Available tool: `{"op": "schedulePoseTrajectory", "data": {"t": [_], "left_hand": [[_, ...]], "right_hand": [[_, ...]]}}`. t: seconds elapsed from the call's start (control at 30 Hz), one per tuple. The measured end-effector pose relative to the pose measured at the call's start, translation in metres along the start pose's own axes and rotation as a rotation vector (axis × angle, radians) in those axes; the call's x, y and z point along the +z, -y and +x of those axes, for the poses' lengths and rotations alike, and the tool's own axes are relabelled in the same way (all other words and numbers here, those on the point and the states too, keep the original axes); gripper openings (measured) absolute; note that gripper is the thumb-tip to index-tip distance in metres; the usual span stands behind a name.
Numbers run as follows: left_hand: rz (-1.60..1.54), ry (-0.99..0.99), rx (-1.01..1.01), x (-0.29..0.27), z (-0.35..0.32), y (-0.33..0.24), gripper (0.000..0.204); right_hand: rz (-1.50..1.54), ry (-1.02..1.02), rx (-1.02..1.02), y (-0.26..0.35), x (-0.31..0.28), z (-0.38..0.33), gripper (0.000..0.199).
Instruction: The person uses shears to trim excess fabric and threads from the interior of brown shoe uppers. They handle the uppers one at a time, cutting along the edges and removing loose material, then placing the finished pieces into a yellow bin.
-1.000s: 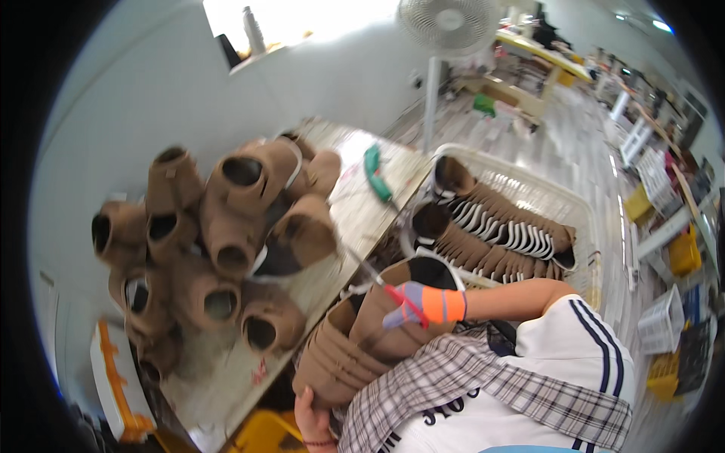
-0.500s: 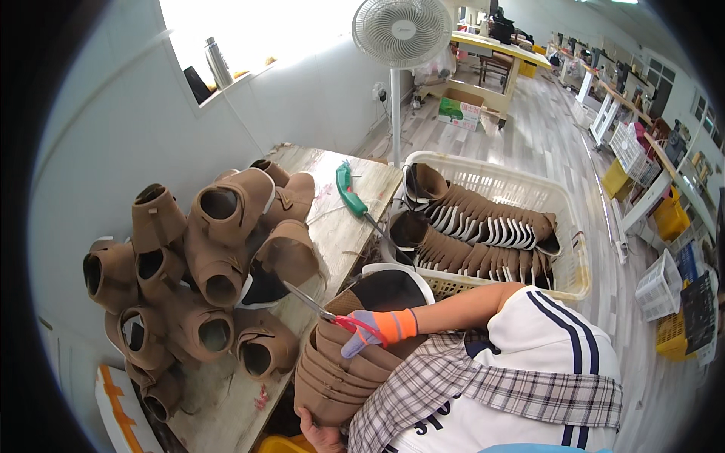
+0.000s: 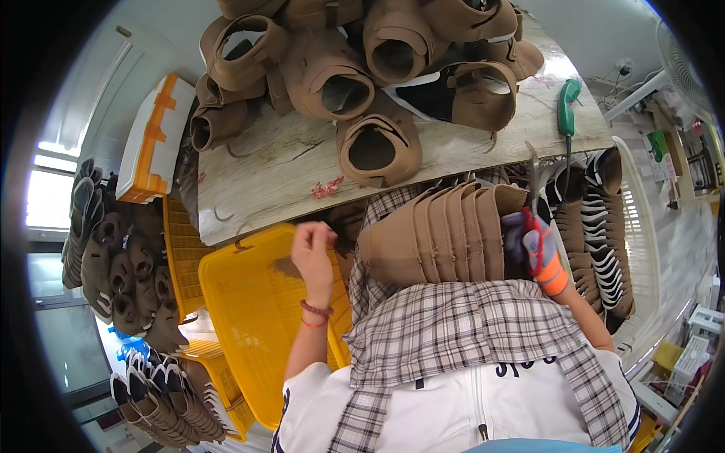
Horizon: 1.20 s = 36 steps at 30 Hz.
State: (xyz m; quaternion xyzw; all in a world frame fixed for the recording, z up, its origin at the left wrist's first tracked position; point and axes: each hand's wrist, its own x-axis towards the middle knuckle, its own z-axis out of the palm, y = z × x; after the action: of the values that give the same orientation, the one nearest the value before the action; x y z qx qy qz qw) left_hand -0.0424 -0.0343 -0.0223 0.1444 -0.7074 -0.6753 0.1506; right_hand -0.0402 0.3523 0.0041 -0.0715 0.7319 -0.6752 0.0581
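A nested stack of brown shoe uppers lies across my lap, against the table edge. My right hand, in a grey-purple glove with an orange cuff, is closed on red-handled scissors at the stack's right end. The scissor blades point up toward the table. My bare left hand is raised over a yellow plastic basket, its fingers curled with nothing showing in them. Beside it is a small blurred brown patch, too smeared to name. More brown uppers are heaped on the table.
The worn wooden table runs across in front, with a green-handled tool and its cord at the right corner. A white crate with rows of uppers stands at right. At left are a white-and-orange box and dark uppers.
My view has swung left and down. My left hand has left the stack's lower end and risen over the yellow basket. The scissors stay in my right hand, beside the stack.
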Motion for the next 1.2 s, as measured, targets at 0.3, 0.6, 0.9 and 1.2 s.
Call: {"op": "schedulePoseTrajectory", "data": {"t": [0.3,0.6,0.9,1.2], "left_hand": [[0.754,0.080,0.607,0.114,0.103,-0.058,0.018],[0.145,0.303,0.039,0.031,0.122,-0.108,0.028],[-0.633,0.296,-0.355,-0.025,0.064,-0.078,0.034],[-0.889,0.386,-0.522,0.026,0.013,-0.068,0.043]], "right_hand": [[0.100,-0.123,0.032,-0.021,-0.046,0.031,0.036],[-0.017,-0.083,0.024,0.035,-0.064,0.042,0.046],[-0.925,0.027,-0.557,0.096,-0.022,0.088,0.041],[-1.305,0.264,-0.674,0.104,0.018,0.113,0.043]]}}
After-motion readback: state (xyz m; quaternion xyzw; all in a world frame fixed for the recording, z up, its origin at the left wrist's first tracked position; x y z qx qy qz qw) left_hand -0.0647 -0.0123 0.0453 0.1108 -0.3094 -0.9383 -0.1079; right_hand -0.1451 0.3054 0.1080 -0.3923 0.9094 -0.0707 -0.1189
